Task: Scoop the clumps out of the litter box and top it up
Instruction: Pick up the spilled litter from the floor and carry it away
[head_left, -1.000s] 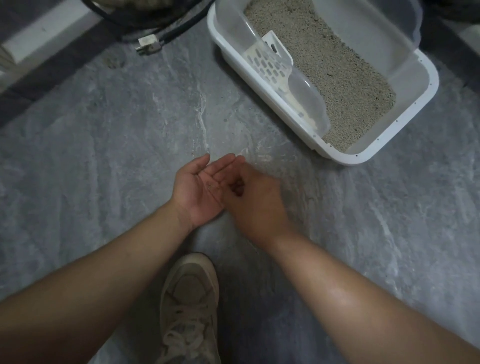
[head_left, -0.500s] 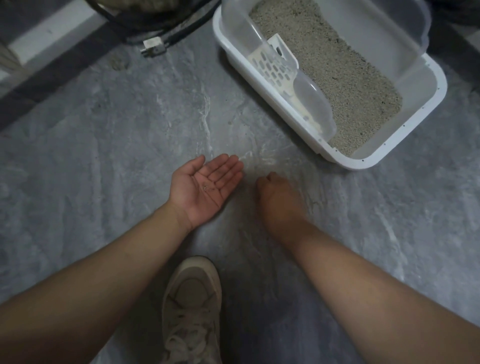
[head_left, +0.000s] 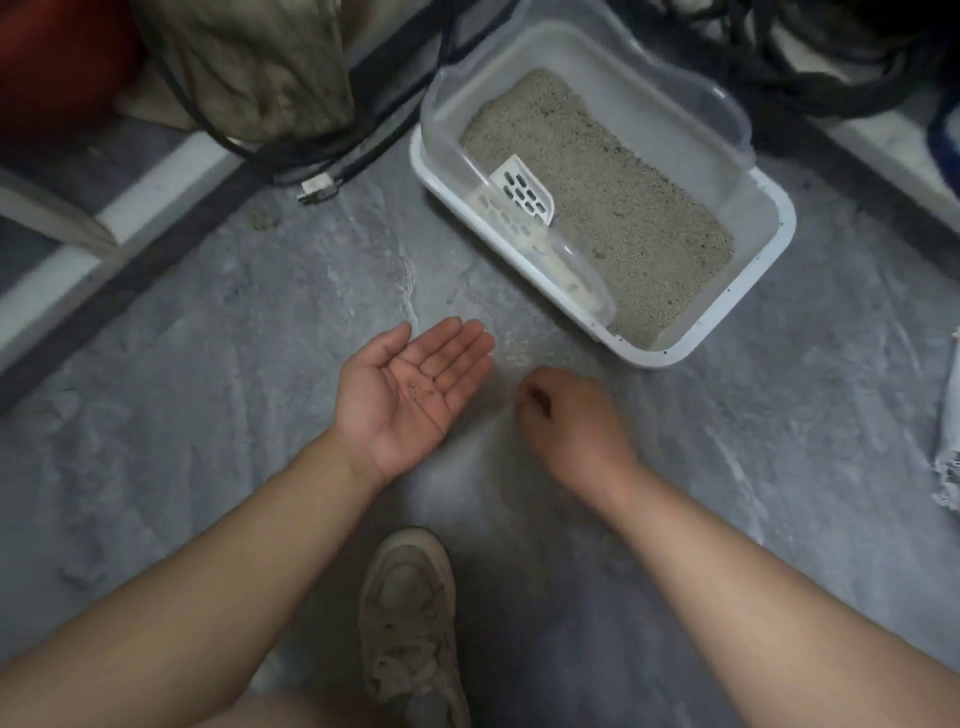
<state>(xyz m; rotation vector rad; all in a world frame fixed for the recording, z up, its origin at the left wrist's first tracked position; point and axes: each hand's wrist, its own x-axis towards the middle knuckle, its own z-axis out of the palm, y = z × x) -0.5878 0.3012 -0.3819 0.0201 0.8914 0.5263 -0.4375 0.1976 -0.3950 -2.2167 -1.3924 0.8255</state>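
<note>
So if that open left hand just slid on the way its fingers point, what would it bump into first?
Probably the litter box, at its near rim. The left hand points up and right over bare floor, though its height is unclear.

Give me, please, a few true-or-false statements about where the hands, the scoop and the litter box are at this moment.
1. The left hand lies palm up with a few litter grains on it. True.
2. The right hand holds the scoop. False: the scoop rests inside the litter box, and neither hand touches it.
3. The litter box is empty. False: litter covers its bottom.
4. A shoe shows between the forearms. True.
</note>
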